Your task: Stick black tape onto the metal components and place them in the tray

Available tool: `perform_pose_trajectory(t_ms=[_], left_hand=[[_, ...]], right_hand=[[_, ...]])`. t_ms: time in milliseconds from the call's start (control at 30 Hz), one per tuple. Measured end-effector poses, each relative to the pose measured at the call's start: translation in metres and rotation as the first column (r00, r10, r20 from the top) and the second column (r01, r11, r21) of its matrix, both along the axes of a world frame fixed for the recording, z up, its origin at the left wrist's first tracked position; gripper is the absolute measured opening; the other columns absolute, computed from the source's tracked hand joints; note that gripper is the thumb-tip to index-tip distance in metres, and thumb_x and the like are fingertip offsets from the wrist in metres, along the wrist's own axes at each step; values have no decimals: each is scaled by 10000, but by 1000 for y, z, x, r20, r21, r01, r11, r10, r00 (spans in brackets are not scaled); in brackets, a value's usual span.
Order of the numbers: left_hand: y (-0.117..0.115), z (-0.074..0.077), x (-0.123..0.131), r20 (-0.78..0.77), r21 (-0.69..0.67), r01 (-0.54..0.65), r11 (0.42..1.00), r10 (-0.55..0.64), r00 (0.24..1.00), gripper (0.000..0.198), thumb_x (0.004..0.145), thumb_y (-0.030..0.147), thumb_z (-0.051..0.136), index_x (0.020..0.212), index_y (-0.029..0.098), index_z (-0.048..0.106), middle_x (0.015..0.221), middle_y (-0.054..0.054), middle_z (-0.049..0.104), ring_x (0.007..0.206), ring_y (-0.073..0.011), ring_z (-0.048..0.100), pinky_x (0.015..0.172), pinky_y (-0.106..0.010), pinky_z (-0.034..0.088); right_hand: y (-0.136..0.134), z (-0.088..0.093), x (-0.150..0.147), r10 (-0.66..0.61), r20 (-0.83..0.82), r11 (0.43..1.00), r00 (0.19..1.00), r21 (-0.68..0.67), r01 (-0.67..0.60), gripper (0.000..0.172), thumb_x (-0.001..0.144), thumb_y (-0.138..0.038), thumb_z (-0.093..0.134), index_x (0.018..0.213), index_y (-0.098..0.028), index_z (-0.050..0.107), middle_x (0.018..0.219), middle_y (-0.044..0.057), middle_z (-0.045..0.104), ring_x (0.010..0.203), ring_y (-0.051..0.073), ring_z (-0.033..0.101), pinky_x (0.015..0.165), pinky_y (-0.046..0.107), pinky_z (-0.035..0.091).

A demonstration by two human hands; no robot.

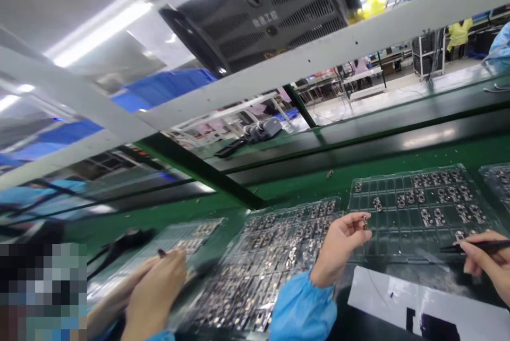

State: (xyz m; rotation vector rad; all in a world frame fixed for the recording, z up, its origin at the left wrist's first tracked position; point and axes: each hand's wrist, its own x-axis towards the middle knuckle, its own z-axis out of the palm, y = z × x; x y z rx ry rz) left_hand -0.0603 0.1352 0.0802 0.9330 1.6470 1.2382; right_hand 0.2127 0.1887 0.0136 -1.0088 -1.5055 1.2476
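Between the thumb and fingertips of my left hand is a small metal electronic part, held upright over the near left side of a clear plastic tray. That tray has many pockets, several with similar small parts, mostly toward its right and far side. At the right edge, my right hand grips black tweezers, whose tips point left above the tray's near right corner. Part of this hand is cut off by the frame. A white sheet with black pieces on it lies just in front of the tray.
Left of my left hand is a tray densely filled with small parts. A co-worker's hands are beside it. Another tray stands at the far right. A loose part lies on the green bench. A white beam crosses overhead.
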Motion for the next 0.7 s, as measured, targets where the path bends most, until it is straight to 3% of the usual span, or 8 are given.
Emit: perform_pose_trajectory(t_ms=[133,233,267,333,400,500,567,700], left_hand=[[-44,9,33,143,-15,93,996,-90,986,305,601,172,721,877,146,595,784,-41,633,725,-155,610,652,-242,489],[-74,-1,58,-64,-114,314,943,-322,945,114,690,197,678,784,162,624,696,-24,656,633,-132,608,603,-220,481],[-83,-8,67,-186,-119,409,905,-425,886,37,729,183,640,763,169,636,705,-22,669,648,-129,612,626,-217,482],[-97,-24,85,-473,-71,578,813,-537,698,105,794,152,550,769,185,647,817,-23,698,696,-132,618,672,-229,484],[-105,-40,101,-731,-45,677,734,-486,478,159,830,145,485,806,189,635,999,-29,683,710,-145,607,650,-259,485],[-107,-58,118,-914,-148,698,701,-367,175,151,847,185,476,773,176,607,1184,-36,603,670,-165,563,539,-289,457],[-104,-63,123,-923,-231,697,678,-380,64,127,842,194,492,770,170,593,1251,-34,554,694,-173,543,524,-294,448],[-99,-60,124,-892,-324,703,633,-452,-5,131,862,211,471,806,167,581,1303,-34,506,752,-182,521,536,-291,443]], right_hand=[[-9,10,11,108,-10,993,994,-55,-108,246,823,-391,651,812,-145,641,569,32,613,473,164,568,454,222,492],[-27,11,24,266,17,940,964,-225,-256,245,831,-389,642,806,-146,632,570,29,616,498,163,575,478,219,487],[-34,10,29,313,27,915,949,-276,-294,249,835,-393,636,803,-146,628,569,26,616,500,161,575,482,217,484],[-44,8,37,364,61,883,929,-340,-324,260,843,-402,624,797,-147,621,570,22,616,499,157,575,482,213,473],[-49,4,42,368,94,880,925,-356,-314,267,846,-408,621,794,-146,615,569,21,616,500,156,576,483,213,467],[-49,-2,42,341,83,888,936,-355,-292,266,842,-407,626,818,-143,605,578,24,621,505,160,583,493,222,477],[-46,-5,38,325,60,894,944,-345,-286,270,836,-410,629,825,-142,599,575,26,620,503,164,586,490,230,482],[-43,-7,32,320,45,896,946,-339,-287,271,833,-408,629,815,-142,586,566,23,615,510,166,594,489,228,483]])
